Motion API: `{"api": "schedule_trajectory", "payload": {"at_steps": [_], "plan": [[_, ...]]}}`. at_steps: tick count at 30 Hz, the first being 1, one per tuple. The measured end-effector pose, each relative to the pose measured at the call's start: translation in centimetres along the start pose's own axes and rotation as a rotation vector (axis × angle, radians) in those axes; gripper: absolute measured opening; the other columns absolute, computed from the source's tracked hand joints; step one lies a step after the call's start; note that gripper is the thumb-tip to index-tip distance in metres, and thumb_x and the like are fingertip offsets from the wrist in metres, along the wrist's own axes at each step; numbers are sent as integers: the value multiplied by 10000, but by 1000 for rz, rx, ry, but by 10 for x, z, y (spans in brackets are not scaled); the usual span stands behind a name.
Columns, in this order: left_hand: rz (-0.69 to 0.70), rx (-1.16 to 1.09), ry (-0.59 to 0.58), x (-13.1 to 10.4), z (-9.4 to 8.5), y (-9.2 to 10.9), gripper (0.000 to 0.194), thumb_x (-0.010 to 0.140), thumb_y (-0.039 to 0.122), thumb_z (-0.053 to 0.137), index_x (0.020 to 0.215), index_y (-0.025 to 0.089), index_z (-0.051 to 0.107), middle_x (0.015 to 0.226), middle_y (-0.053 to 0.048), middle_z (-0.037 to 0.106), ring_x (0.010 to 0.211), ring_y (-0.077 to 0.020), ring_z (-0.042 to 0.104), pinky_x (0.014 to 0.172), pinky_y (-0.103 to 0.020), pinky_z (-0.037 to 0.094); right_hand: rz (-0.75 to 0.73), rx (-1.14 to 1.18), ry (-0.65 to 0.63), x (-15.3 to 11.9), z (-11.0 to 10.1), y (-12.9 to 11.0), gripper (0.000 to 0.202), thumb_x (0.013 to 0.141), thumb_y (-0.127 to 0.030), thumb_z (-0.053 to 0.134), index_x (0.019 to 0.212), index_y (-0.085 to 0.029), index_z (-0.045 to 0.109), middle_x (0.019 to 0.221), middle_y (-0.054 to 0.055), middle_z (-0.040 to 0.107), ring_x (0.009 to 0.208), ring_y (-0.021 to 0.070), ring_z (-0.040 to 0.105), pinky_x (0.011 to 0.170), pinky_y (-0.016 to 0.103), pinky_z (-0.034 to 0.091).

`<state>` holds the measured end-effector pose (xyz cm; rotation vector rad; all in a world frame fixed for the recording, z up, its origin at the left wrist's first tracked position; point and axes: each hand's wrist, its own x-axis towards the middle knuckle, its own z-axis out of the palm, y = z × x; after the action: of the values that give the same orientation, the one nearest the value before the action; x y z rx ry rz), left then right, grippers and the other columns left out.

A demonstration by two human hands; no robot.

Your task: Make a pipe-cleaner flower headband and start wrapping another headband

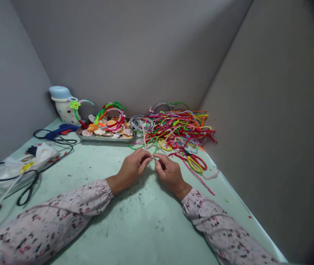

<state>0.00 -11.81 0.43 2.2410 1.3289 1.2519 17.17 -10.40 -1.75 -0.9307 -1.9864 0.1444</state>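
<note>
My left hand [131, 167] is closed in a pinch, with a pale pink pipe cleaner [144, 136] standing up from its fingers. My right hand [170, 172] pinches close beside it, the fingertips of both nearly meeting. A thin greyish piece [153, 158] spans the small gap between them; its kind is too small to tell. Just beyond lies a big heap of coloured pipe cleaners [181, 127]. Scissors with red and yellow handles [197, 163] rest to the right of my right hand. Behind my left hand is a coil of silvery hoops [142, 123].
A metal tray [105, 139] holds seashells and pipe-cleaner-wrapped headbands [115, 112]. Left of it stand a white cup with a blue lid [65, 105] and a blue glue gun [63, 129]. Black cable [54, 167] and a plastic bag [27, 160] lie at left. Grey walls enclose the table.
</note>
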Motion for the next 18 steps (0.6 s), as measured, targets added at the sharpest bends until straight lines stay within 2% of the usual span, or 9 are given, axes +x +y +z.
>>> {"api": "schedule_trajectory", "payload": {"at_steps": [9,18], "plan": [[-13,-14,11,3,-2,4,130,898,232,499,919,192,621,866,-35,576,773,-149,548,694,-273,432,-19,89,36,1,-1,0,275,860,-165,500,1083,-221,652,1009,31,727,873,154,687,791,260,537],[-3,-11,31,2,-2,7,116,891,210,489,840,185,590,803,-16,546,727,-140,524,667,-267,412,-43,44,24,0,-2,0,287,866,-172,498,1094,-234,662,1005,30,732,846,160,693,784,269,539]]}}
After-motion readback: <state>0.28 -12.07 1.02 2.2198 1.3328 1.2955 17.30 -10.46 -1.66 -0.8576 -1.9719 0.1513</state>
